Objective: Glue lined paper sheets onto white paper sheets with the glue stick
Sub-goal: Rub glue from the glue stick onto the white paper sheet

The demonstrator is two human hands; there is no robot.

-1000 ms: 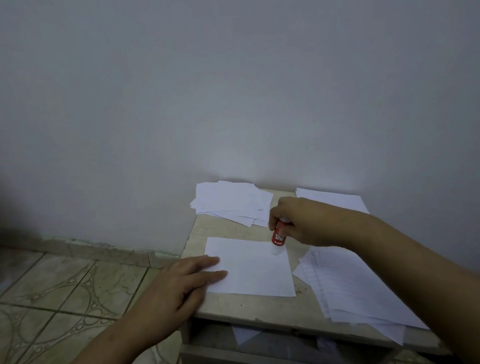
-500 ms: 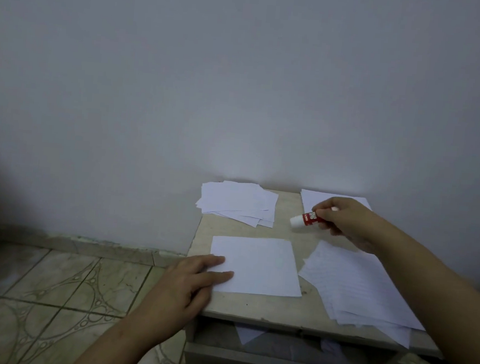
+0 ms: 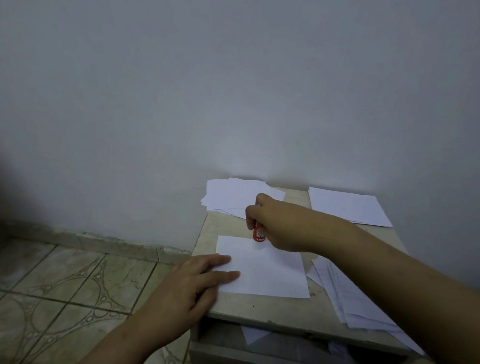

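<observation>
Setting: a small worktop (image 3: 257, 306) stands against a plain wall, seen from your head looking down.
Your right hand: your right hand (image 3: 280, 223) grips the glue stick (image 3: 258, 235), fingers curled round its red barrel, tip pointing down.
Glue stick: its tip meets the far edge of the white sheet (image 3: 266, 270), near the middle of that edge.
Your left hand: your left hand (image 3: 196, 282) lies flat, fingers straight, pressing the sheet's near left corner to the worktop.
What changed: half a second ago you held the stick up and off to the right, over the lined pile; now it is back down on the sheet, further left than a second ago.
Meaning: this looks like another pass of glue, so spreading is not finished.
Lined sheets: the lined pile (image 3: 350, 302) waits just right of the sheet, under your forearm.
Other paper: a loose stack (image 3: 226, 195) sits at the far left, another sheet (image 3: 346, 206) at the far right.
</observation>
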